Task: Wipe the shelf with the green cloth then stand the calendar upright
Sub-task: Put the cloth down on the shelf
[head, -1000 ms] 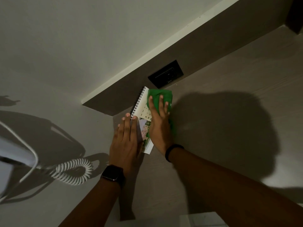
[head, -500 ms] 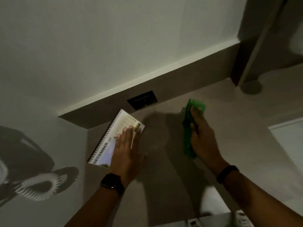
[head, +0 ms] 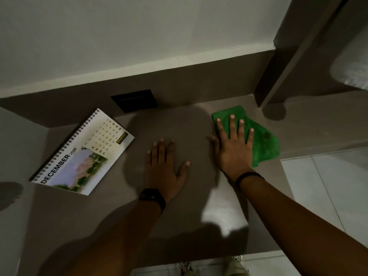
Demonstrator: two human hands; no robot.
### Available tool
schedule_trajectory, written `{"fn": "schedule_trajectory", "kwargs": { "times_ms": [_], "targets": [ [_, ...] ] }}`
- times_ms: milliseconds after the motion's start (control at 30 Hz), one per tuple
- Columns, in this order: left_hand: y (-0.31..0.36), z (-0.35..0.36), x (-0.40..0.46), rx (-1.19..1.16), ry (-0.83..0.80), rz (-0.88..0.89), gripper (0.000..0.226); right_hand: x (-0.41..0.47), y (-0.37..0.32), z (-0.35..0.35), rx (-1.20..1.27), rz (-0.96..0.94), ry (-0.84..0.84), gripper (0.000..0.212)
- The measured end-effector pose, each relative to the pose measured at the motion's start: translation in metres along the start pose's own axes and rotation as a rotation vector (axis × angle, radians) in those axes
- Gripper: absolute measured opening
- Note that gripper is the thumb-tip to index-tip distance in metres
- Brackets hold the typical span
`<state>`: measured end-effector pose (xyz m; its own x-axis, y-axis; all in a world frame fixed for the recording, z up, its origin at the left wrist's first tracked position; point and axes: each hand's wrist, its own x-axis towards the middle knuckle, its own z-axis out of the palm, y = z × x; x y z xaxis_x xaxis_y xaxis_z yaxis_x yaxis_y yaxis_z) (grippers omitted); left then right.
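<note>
The brown shelf (head: pixel 191 206) fills the middle of the head view. A spiral-bound calendar (head: pixel 83 152) reading December lies flat on the shelf's left end, near the back corner. My left hand (head: pixel 165 168) rests flat on the shelf's middle with spread fingers, holding nothing, well right of the calendar. My right hand (head: pixel 233 148) presses flat on the green cloth (head: pixel 260 144), which is spread on the shelf's right end near the back wall.
A black wall socket (head: pixel 134 100) sits in the brown back panel above the shelf. A brown upright post (head: pixel 282 76) stands at the shelf's right rear. White floor tiles (head: pixel 322 186) show to the right, and shoes (head: pixel 235 265) below the front edge.
My left hand has come off the calendar and moved right to the bare shelf. My right hand has slid the green cloth further right and now lies flat on it.
</note>
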<state>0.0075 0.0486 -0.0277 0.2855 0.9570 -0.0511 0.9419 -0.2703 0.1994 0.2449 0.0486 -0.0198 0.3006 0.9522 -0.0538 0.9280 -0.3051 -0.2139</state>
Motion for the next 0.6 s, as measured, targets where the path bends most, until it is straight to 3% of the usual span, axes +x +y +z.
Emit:
{"fn": "schedule_trajectory", "kwargs": {
  "times_ms": [267, 333, 400, 467, 600],
  "targets": [
    [-0.008, -0.001, -0.006, -0.018, -0.01, -0.026, 0.09, -0.004, -0.011, -0.014, -0.003, 0.016, -0.038, 0.066],
    [-0.018, -0.005, -0.019, -0.056, 0.042, -0.086, 0.093, -0.006, -0.029, -0.021, 0.034, -0.066, 0.014, 0.068],
    [-0.031, -0.01, -0.039, -0.185, 0.176, -0.236, 0.1, -0.008, -0.061, -0.023, 0.268, -0.254, -0.014, 0.068],
    [-0.042, -0.017, -0.059, -0.422, 0.36, -0.472, 0.107, -0.01, -0.107, -0.021, 0.603, -0.327, -0.152, 0.059],
    [-0.075, -0.031, -0.075, -0.781, 0.66, -0.753, 0.11, -0.004, -0.199, -0.012, 0.781, -0.328, -0.316, 0.052]
  ]
}}
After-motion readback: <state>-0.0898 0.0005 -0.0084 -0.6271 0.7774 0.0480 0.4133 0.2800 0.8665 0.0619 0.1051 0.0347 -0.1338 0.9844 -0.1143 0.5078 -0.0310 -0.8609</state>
